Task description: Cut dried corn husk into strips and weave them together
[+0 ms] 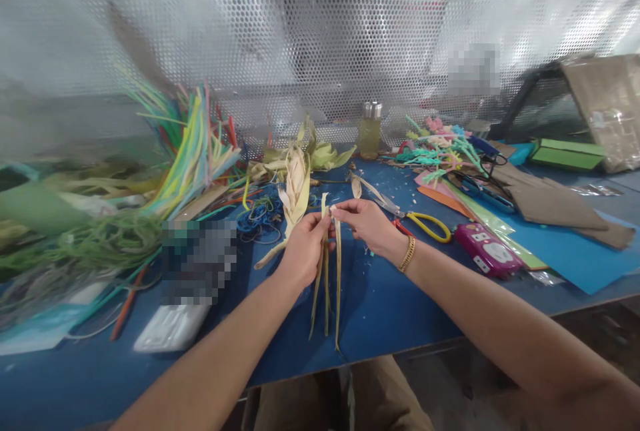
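Both my hands meet over the middle of a blue table [390, 311]. My left hand [301, 247] is closed around the top of several thin dried husk strips [326, 284] that hang down toward me. My right hand [367, 224], with a gold bracelet at the wrist, pinches the upper end of the same strips beside the left fingers. A larger pale corn husk [296, 187] lies just behind the left hand.
Yellow-handled scissors [425, 223] lie right of my right hand, then a pink case [487, 249]. A small bottle [371, 129] stands at the back by a perforated metal screen [320, 37]. Coloured strips [193, 151] pile at the left, pipe-cleaner flowers [440, 144] and paper sheets [565, 251] at the right.
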Demonstrator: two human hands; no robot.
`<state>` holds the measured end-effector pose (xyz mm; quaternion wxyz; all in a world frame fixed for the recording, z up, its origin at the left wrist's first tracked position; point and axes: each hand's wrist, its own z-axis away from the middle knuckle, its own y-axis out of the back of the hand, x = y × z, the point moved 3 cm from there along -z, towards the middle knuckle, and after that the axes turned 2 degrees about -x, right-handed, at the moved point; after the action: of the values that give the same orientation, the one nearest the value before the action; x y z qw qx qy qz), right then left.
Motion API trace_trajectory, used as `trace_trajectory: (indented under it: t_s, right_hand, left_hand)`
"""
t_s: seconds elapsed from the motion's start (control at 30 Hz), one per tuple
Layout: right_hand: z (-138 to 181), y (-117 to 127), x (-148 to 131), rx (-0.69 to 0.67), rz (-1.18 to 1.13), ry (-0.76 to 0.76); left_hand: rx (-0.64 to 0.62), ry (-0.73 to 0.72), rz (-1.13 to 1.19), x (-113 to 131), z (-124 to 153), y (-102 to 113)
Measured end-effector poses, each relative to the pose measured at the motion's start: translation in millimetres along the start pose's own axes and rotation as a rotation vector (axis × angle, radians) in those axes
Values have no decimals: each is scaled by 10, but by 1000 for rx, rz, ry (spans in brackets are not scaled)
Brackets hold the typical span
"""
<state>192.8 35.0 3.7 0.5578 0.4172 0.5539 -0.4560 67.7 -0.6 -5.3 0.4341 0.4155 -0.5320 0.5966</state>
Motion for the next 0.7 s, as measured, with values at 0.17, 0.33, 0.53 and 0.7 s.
trace_trajectory:
  t_s: [0.17,0.33,0.53,0.7]
  right_hand:
    - [-46,64,23,22,23,19]
    - [-71,118,-4,-49,14,37]
    - [-17,65,-65,-73,29,43]
    - [-18,67,-55,-91,-15,36]
  left_hand:
    - [-3,50,2,-9,-15,32]
    - [-50,138,81,-10,-37,61]
    - [-102,154,36,34,-7,19]
    - [-93,129,-20,32,-11,37]
